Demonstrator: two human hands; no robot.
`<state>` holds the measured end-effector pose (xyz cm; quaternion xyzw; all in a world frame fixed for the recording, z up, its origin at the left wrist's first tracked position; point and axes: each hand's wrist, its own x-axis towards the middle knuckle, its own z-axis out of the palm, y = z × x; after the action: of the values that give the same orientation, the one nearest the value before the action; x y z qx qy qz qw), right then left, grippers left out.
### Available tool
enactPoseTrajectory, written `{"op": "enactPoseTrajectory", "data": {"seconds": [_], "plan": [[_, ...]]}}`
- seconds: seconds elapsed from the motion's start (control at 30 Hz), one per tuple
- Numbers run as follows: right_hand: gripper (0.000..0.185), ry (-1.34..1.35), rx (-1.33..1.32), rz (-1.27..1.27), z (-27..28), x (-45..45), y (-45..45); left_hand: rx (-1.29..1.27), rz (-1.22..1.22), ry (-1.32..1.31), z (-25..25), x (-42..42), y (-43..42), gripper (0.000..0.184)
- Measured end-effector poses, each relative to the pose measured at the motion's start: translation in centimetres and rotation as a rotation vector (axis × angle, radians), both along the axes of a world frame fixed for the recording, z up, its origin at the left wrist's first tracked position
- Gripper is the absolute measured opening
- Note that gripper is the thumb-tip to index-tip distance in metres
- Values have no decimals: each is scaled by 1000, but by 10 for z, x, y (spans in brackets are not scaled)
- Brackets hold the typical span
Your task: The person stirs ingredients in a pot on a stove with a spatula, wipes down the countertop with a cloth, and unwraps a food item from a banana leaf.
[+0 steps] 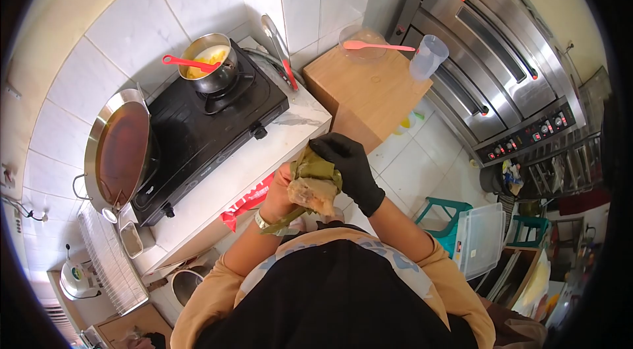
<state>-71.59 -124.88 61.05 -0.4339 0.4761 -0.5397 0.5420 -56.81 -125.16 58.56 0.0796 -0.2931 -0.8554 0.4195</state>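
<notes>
Before my chest I hold a pale brown piece of meat (313,194), which looks like chicken, partly wrapped in a green leaf (315,167). My left hand (278,192), bare, is closed around its left side. A strip of leaf hangs down by that wrist. In a black glove, my right hand (349,167) grips the leaf's upper edge between thumb and fingers; its fingertips are partly hidden. The meat's lower end sticks out of the leaf.
A black stove (204,131) carries a wide pan of brown liquid (122,151) and a pot (210,78) with a red spatula (191,63). Tongs (280,52) lean behind. On a wooden block (362,85) stand a plastic jug (428,57) and bowl. An oven (488,52) stands right.
</notes>
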Motion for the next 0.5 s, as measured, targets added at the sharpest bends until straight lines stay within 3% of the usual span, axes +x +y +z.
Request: {"op": "enactPoseTrajectory", "data": {"seconds": [0.2,0.3,0.4,0.5], "plan": [[17,-20,9,19,-13,-2,-3,-25,124,-109,2,-5,1,40],[16,-49,77,-2,-15,-2,-5,7,126,-60,0,-6,3,46],[18,-3,85,-8,-23,-7,-6,239,154,163,-12,-9,6,51],[23,-278,263,6,-31,-13,-6,174,148,148,-21,-9,0,53]]}}
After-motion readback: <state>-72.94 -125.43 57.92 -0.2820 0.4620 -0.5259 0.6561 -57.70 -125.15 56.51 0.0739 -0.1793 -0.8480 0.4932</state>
